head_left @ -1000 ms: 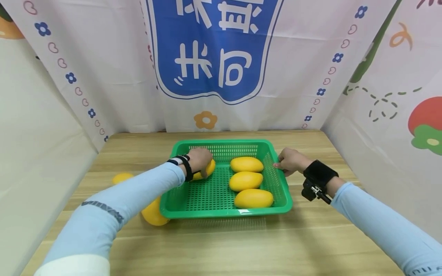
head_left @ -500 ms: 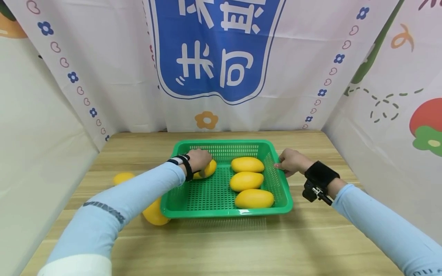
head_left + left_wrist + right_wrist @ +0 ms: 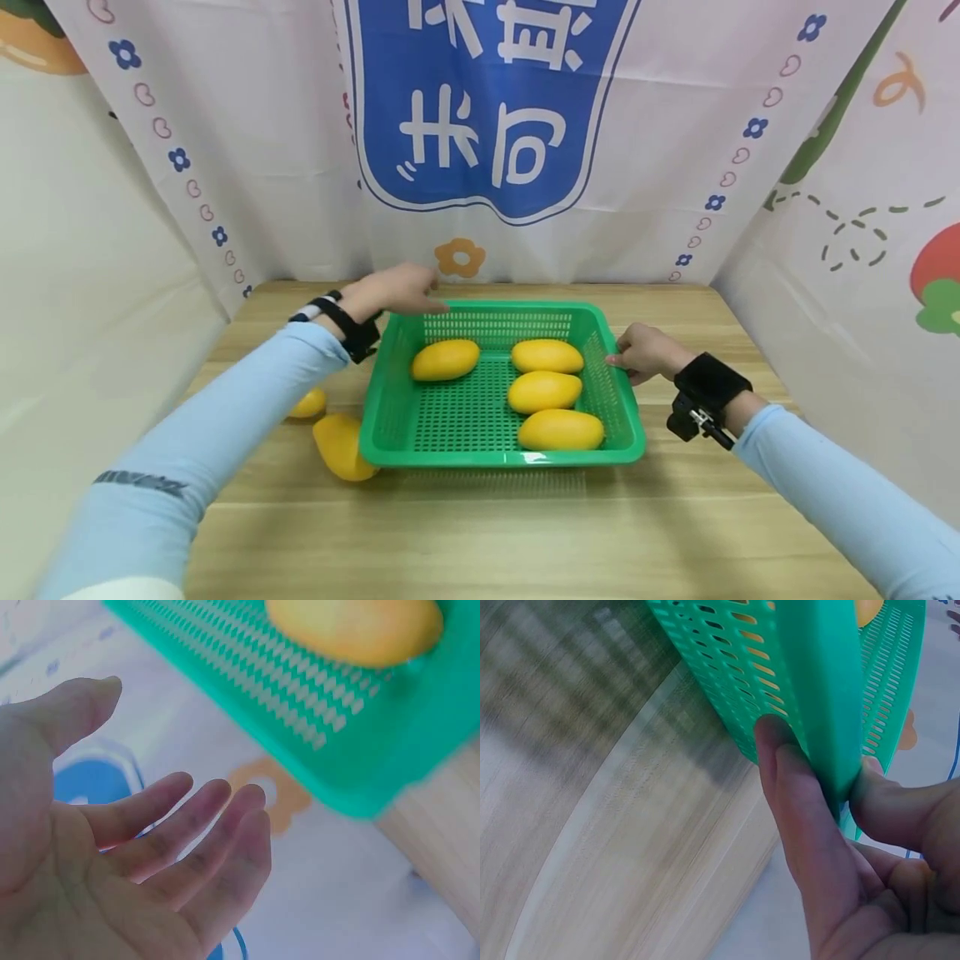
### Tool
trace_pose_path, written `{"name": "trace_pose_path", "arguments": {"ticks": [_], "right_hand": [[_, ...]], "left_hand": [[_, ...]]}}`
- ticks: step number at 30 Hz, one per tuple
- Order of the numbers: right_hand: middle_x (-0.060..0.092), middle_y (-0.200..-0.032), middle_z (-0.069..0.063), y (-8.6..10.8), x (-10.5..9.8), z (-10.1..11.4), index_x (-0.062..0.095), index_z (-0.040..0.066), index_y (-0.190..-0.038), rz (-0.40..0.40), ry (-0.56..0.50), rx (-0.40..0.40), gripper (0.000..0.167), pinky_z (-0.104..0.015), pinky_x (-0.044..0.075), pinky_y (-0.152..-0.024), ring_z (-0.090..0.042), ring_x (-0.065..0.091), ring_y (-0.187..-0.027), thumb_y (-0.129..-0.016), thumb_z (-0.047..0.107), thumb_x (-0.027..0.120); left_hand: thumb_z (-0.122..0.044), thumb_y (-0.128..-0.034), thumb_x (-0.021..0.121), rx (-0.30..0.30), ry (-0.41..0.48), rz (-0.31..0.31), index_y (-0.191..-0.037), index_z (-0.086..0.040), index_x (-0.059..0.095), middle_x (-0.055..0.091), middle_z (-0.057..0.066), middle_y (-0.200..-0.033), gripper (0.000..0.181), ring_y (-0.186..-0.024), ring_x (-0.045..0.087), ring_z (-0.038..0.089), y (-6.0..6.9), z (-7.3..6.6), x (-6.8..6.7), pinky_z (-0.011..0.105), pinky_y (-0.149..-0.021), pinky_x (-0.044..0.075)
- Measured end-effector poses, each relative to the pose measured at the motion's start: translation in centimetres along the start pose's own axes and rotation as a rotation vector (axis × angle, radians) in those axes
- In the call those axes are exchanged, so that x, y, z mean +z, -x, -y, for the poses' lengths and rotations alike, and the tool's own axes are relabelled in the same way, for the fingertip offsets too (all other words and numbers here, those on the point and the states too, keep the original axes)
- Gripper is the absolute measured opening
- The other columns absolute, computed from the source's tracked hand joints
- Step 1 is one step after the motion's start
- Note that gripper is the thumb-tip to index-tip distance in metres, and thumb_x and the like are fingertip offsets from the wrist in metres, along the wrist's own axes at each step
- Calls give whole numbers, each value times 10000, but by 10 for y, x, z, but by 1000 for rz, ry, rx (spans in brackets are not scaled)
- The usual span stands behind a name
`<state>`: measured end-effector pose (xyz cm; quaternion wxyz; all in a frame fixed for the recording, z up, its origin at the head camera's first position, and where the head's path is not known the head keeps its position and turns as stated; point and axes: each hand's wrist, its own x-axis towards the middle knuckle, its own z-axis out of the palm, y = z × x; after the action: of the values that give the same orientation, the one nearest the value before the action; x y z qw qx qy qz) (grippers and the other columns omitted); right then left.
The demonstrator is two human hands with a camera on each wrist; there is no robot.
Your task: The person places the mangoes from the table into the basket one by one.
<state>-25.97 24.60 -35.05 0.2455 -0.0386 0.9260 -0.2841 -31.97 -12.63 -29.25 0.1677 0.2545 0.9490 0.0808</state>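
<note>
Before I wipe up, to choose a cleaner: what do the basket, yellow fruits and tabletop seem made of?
Basket: likely glossy plastic, from moulded slots and rim highlight. Yellow fruits: smooth, soft sheen; real or plastic, I can't tell. Tabletop: satin wood or laminate, by grain and sheen.

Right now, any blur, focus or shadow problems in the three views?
Head: left hand looks smeared, right hand crisper; soft shadows on the tabletop. Left wrist: hazy, with the yellow fruit and green basket out of focus. Right wrist: patchy, grid-like shadow on the tabletop at upper left; nearest basket rim soft.
</note>
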Motion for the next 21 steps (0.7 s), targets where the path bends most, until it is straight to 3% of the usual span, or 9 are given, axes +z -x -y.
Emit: {"name": "trace_pose_path", "arguments": {"ticks": [3,9,16,21], "right_hand": [[678,-821,-104,1,1,0,667,-100,-1040,-2,0,-8,251,-288,622,-692,-116,651,-702,-1019,128,566],[679,-829,-101,1,2,-2,668,-97,-1047,-2,1,-17,255,-282,619,-692,-122,647,-714,-1024,133,560],[676,-788,-91,0,1,-3,678,-103,-1016,-10,1,-45,246,-275,612,-667,-96,649,-659,-1016,118,570],[678,-798,-96,0,2,-4,678,-97,-1020,-7,15,-39,256,-280,614,-667,-110,643,-677,-1020,135,569]], "left_hand": [[-264,-1005,571,37,45,-51,-1267,74,554,626,271,-1248,428,-1149,608,395,15,21,-9,506,-976,527],[-179,-1022,519,74,78,-44,-1205,62,603,650,253,-1191,314,-1102,623,387,45,69,-9,510,-931,546],[-218,-1013,548,26,141,25,-1239,62,586,629,257,-1211,362,-1099,616,383,74,116,12,521,-924,548],[-273,-968,619,-1,98,57,-1212,44,617,653,245,-1202,401,-1094,627,384,89,139,29,533,-928,543]]}}
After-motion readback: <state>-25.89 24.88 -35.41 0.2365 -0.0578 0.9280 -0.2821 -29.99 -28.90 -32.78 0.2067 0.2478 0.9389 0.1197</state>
